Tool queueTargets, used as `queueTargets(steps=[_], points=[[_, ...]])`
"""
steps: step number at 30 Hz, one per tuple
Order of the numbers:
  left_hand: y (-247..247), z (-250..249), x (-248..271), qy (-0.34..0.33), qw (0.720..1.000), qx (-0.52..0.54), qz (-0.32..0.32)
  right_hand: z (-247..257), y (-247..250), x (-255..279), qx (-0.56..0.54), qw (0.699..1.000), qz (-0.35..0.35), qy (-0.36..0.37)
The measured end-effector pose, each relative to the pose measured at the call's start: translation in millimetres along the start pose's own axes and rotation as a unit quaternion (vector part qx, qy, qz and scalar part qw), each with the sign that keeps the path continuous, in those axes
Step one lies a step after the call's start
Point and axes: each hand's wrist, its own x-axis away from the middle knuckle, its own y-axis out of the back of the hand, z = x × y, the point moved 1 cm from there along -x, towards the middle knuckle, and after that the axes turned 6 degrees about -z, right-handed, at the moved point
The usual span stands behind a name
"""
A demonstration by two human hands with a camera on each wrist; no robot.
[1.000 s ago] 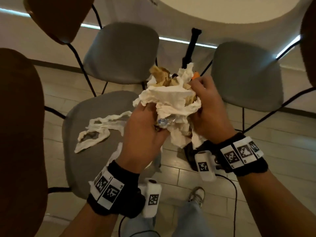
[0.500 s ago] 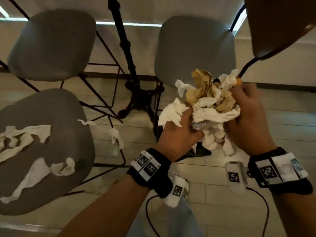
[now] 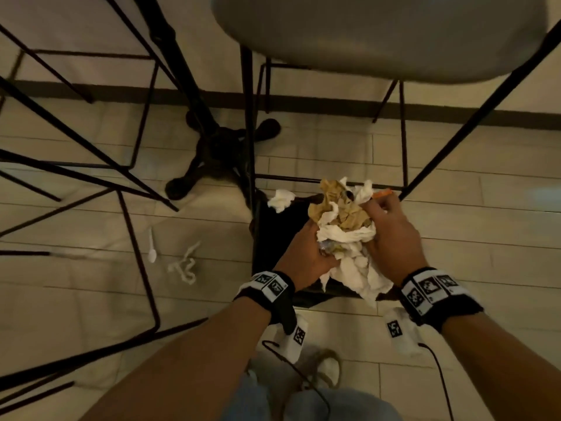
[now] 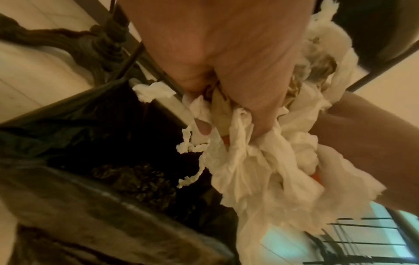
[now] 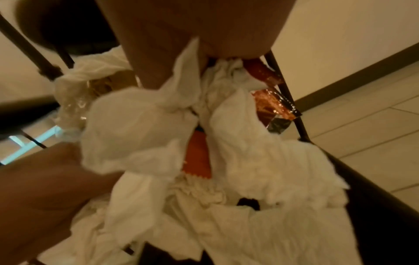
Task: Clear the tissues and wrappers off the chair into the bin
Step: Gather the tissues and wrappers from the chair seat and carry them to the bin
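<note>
- You have no readable text, brand or number in any view.
- Your wristbands (image 3: 274, 286) carry black-and-white square code markers only, no legible characters.

Crumpled wad (image 3: 343, 235) of white tissues, brown paper and orange wrapper, held above black-lined bin (image 3: 273, 235); one tissue (image 3: 280, 199) on its rim.

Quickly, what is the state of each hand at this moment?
Left hand: grips the bundle of tissues and wrappers above the bin.
Right hand: grips the same bundle.
</note>
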Motion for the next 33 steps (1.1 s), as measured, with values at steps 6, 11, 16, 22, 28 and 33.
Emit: queueTargets(steps=[6, 11, 16, 22, 28, 33], points=[[-24, 152, -59, 0.114, 0.985, -0.119, 0.045, -48, -107, -15, 0.048, 0.989, 0.140, -0.030], [-12, 140, -60, 0.229, 0.950, -0.212, 0.011, -55, -134, -24, 0.082, 0.973, 0.211, -0.035], [-9, 155, -67, 0.274, 0.935, -0.218, 0.054, -62, -159, -27, 0.108, 0.954, 0.274, -0.058], [21, 139, -57, 0.223, 0.948, -0.200, 0.110, -60, -167, -31, 0.142, 0.949, 0.275, -0.055], [42, 113, -49, 0.065, 0.927, -0.346, -0.128, -65, -177, -20, 0.085, 0.904, 0.420, 0.000], [63, 110, -62, 0.114, 0.919, -0.314, -0.210, -74, -163, -10, 0.006, 0.925, 0.374, -0.063]])
